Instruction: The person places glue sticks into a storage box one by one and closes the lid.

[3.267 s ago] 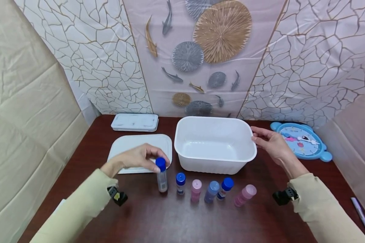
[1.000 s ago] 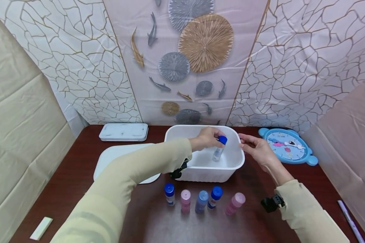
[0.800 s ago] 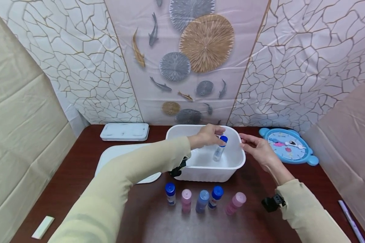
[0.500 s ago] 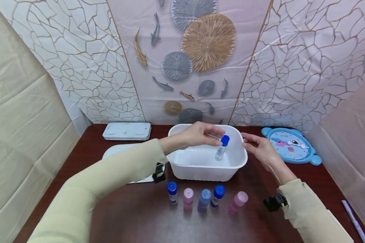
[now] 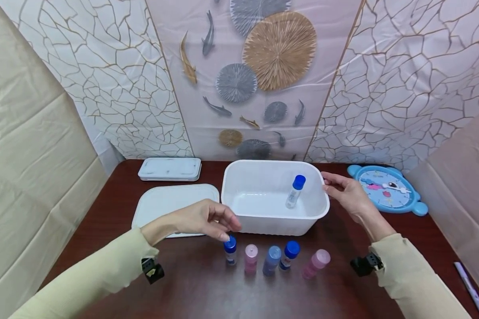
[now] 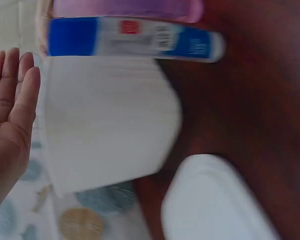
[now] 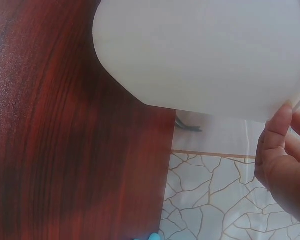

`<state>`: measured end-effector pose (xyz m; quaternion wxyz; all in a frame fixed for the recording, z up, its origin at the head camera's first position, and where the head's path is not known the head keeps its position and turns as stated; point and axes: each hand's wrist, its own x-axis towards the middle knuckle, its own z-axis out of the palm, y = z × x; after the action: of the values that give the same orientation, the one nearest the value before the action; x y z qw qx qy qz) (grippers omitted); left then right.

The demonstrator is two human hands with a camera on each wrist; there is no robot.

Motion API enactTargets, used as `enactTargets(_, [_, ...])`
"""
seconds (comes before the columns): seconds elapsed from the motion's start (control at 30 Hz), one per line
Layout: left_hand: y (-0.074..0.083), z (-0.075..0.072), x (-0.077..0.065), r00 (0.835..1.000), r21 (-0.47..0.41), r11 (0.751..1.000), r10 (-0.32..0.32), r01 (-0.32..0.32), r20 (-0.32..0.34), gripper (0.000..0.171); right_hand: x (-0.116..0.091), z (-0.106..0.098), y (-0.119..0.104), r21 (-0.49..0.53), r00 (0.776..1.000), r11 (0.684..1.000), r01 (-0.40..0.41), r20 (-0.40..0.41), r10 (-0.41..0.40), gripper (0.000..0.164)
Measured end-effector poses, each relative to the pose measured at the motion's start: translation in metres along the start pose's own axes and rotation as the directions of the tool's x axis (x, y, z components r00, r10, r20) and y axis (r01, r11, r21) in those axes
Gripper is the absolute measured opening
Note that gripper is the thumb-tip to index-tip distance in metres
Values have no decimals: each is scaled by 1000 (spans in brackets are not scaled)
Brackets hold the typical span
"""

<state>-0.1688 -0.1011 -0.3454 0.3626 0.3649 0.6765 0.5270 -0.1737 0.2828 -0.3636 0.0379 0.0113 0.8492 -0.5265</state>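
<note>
My left hand (image 5: 209, 219) hovers at the left end of a row of small bottles, its fingers loosely bent and holding nothing. Its thumb is over the cap of the leftmost blue-capped bottle (image 5: 230, 254); whether it touches, I cannot tell. Fingers and thumb of my right hand (image 5: 353, 197) pinch the right rim of a white plastic tub (image 5: 271, 226). In the right wrist view, the thumb presses on the tub's outer wall (image 7: 205, 65). Inside the tub, at its right, a clear bottle with a blue cap (image 5: 295, 191) stands leaning slightly.
The row continues with a pink bottle (image 5: 251, 259), a light blue bottle (image 5: 272, 261), a dark-blue-capped bottle (image 5: 289, 255) and a tilted pink bottle (image 5: 316, 264). Around are a white lid (image 5: 171, 201), a white case (image 5: 169, 169), a blue toy clock (image 5: 389, 189) and a pen (image 5: 471, 288).
My left hand carried the clear blue-capped bottle from the table into the tub, let go, and came back left and down to the row. My right hand has stayed at the rim.
</note>
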Motion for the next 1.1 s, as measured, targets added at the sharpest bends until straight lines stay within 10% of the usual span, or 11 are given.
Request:
enactTargets(0.27, [-32,10,-6,999,-124,992,-22,25,29,44,1,0,0,12,1000,1000,1,1,-1,51])
enactTargets(0.63, [-48,19,-3,1000,-81,997,-4,4,9,39,0,1,0,17,1000,1000,1,-3,-1,51])
enactTargets(0.9, [9,-19,-9,996,81,993,88,-86,-13,35,0,1,-2,-3,1000,1000,-18,-3,18,51])
enactTargets(1.1, [59,-44,7,974,51,985,171,-165,-151,36,0,1,-1,-18,1000,1000,-21,-10,21,51])
